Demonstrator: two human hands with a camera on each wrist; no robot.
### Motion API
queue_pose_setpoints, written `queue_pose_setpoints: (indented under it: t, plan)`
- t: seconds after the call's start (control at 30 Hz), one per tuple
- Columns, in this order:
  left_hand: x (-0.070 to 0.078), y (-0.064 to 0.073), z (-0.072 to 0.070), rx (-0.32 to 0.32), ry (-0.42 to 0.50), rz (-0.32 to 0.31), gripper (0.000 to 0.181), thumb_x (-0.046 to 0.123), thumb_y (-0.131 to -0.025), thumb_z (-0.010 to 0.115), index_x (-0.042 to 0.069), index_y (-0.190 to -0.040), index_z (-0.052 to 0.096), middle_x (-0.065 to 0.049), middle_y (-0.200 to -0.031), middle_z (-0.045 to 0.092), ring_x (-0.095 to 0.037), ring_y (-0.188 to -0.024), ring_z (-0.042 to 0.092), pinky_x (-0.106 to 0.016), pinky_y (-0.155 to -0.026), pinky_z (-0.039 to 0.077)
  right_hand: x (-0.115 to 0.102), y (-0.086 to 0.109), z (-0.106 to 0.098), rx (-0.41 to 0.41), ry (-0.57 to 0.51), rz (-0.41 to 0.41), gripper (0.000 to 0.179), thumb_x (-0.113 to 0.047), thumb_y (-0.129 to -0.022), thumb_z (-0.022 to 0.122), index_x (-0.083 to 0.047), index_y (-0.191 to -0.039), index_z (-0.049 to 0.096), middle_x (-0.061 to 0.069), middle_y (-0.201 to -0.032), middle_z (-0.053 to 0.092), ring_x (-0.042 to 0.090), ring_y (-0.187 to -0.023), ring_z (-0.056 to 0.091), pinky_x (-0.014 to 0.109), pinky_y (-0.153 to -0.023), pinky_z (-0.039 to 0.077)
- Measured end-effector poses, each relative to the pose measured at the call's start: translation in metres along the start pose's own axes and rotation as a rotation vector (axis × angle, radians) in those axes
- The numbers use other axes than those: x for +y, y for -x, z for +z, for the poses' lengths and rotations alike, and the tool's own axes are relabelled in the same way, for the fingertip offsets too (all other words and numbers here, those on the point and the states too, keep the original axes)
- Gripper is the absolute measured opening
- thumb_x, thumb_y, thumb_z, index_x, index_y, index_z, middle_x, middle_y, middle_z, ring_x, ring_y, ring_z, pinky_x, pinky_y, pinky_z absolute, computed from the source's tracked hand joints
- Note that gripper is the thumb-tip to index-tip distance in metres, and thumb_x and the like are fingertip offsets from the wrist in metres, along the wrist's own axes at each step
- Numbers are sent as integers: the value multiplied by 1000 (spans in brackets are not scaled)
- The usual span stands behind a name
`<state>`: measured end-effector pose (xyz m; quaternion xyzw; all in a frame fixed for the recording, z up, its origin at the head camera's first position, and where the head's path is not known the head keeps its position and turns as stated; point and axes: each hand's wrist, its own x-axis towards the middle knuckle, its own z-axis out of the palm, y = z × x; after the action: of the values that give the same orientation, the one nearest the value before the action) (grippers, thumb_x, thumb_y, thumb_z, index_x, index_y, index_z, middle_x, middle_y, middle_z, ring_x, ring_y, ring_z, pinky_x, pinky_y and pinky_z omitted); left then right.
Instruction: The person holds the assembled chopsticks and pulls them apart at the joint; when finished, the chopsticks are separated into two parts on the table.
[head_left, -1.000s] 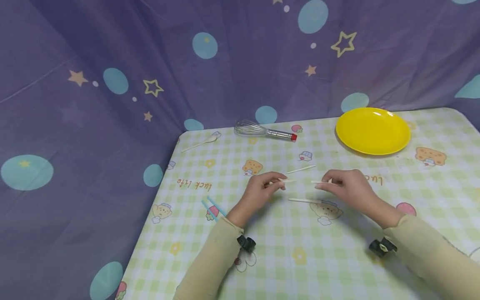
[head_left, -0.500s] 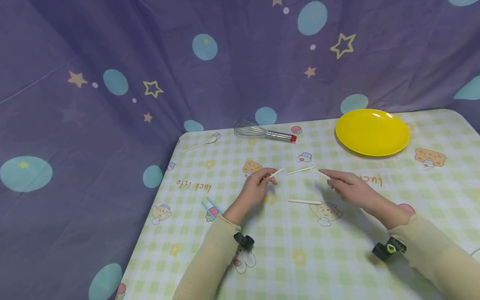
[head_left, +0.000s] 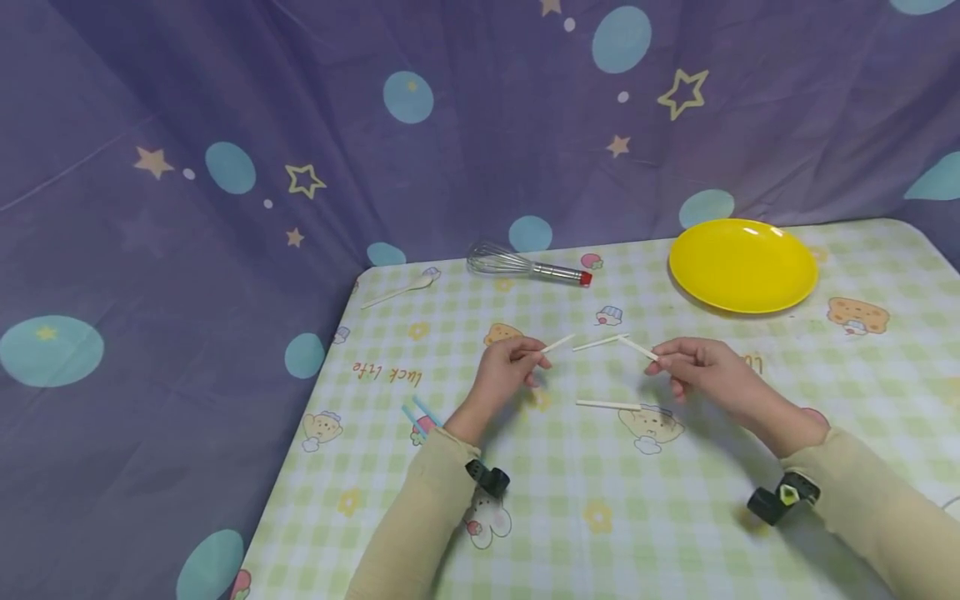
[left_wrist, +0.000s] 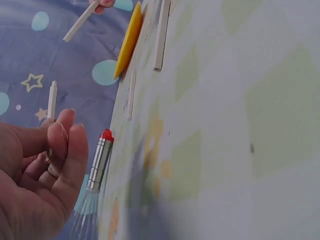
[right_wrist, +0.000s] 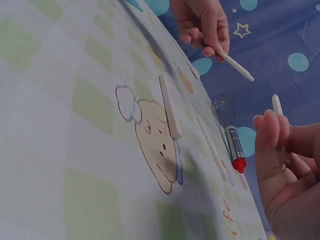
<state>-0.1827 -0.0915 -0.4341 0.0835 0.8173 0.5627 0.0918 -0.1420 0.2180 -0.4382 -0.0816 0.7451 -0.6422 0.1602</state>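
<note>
My left hand (head_left: 510, 367) pinches a short white stick (head_left: 558, 342) between thumb and fingers, its free end angled up to the right. In the left wrist view this stick (left_wrist: 52, 97) has a narrower tip. Opposite, my right hand (head_left: 697, 371) pinches a second short white stick (head_left: 637, 347) by its near end, slanting up to the left. The two held sticks are apart, tips toward each other. Between and beyond the hands lies a thin white stick (head_left: 596, 343) on the tablecloth. A thicker, square-sided white stick (right_wrist: 170, 107) lies nearer, below the hands in the head view.
A yellow plate (head_left: 742, 268) stands at the back right. Along the back edge lie a whisk (head_left: 528, 265) with a red end and a pale spoon (head_left: 397, 292). Two light blue sticks (head_left: 420, 414) stick out beside my left wrist. A purple patterned curtain (head_left: 480, 150) hangs behind the table.
Both held sticks were level and facing each other a second ago; now they slant upward toward each other. My hands have drawn slightly apart, and more of the right stick shows.
</note>
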Motion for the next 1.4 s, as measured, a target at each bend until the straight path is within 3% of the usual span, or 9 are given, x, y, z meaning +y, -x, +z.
queue_pose_setpoints:
  t: [0.13, 0.27, 0.4, 0.53, 0.7, 0.9, 1.4]
  plan:
    - [-4, -2, 3, 52, 50, -30, 12, 7, -92, 67, -2, -100, 70, -14, -84, 73, -42, -65, 63, -41, -60, 56, 4, -2, 3, 37, -18, 42, 43, -22, -98, 62, 14, -121, 55, 5, -95, 73, 16, -62, 57, 29, -64, 54]
    - [-9, -8, 11, 90, 34, -28, 10, 8, -89, 72, 0, -94, 72, -11, -81, 73, -39, -66, 66, -34, -57, 54, 7, -4, 9, 90, 63, 80, 39, -23, -93, 69, 11, -112, 63, 9, -88, 72, 16, -60, 57, 28, -59, 51]
    - [-9, -18, 22, 98, -126, 22, 5, 13, -88, 74, 7, -88, 75, -1, -78, 73, -23, -68, 67, -25, -59, 51, 8, -7, 20, 116, 220, 52, 28, -18, -90, 72, 6, -103, 70, 11, -81, 70, 17, -58, 56, 27, -54, 47]
    - [-7, -26, 35, 103, -313, 62, 5, 19, -86, 76, 15, -83, 77, 7, -77, 68, -9, -70, 59, -24, -65, 47, 10, -11, 32, 115, 346, 9, 17, -15, -89, 72, 0, -96, 74, 7, -84, 71, 17, -64, 58, 28, -59, 48]
    - [-6, -36, 48, 107, -373, 31, 6, 20, -83, 79, 16, -80, 77, 7, -77, 64, -7, -70, 55, -24, -66, 46, 14, -17, 43, 123, 449, -31, 10, -17, -87, 74, -9, -90, 78, 2, -87, 72, 16, -82, 59, 34, -75, 46]
    - [-8, -45, 56, 132, -394, -1, 8, 18, -79, 82, 15, -77, 75, 8, -73, 67, -6, -68, 58, -24, -68, 47, 16, -21, 48, 119, 475, -27, 6, -17, -86, 76, -11, -87, 78, -1, -85, 73, 16, -84, 60, 36, -78, 45]
    - [-1, -55, 67, 125, -521, 23, 10, 16, -79, 82, 18, -74, 74, 10, -70, 65, -5, -66, 55, -21, -68, 45, 10, -21, 47, 49, 515, 6, 5, -14, -85, 75, -10, -84, 78, -1, -81, 72, 12, -78, 59, 33, -76, 46]
